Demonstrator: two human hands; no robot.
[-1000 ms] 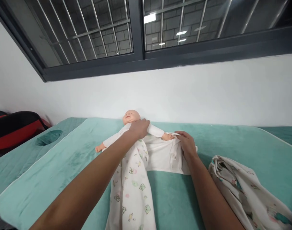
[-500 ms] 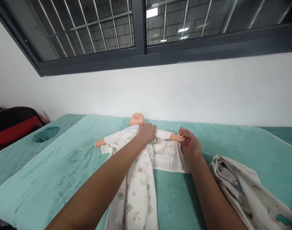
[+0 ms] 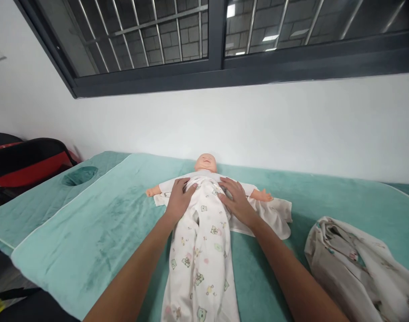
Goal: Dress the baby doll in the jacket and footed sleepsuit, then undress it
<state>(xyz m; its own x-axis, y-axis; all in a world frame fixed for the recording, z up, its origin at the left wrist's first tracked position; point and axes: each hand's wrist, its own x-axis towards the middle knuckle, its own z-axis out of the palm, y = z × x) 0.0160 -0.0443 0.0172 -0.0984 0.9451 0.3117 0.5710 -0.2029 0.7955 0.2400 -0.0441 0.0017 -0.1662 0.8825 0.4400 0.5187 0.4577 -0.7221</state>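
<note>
A baby doll (image 3: 206, 162) in a white long-sleeved top lies on its back, arms spread. White patterned pants (image 3: 204, 250) cover its front from the chest down. My left hand (image 3: 180, 200) rests against the doll's side at the top of the pants, thumb apart from the fingers. On the other side, my right hand (image 3: 237, 201) lies over the pants and top with its fingers stretched and thumb spread. Neither hand visibly pinches the cloth. A white cloth panel (image 3: 274, 219) spreads out from under the doll's arm on the right.
A crumpled printed cloth (image 3: 352, 264) lies at the right on the green padded bed (image 3: 100, 232). A round hole (image 3: 79, 175) shows in the bed at the left. Beyond it is a red and black object (image 3: 33, 163). The white wall (image 3: 258, 125) and a barred window stand behind.
My right hand has left the doll's hand and come in to its side. My left hand has shifted from the chest to the opposite side. The view has turned slightly left.
</note>
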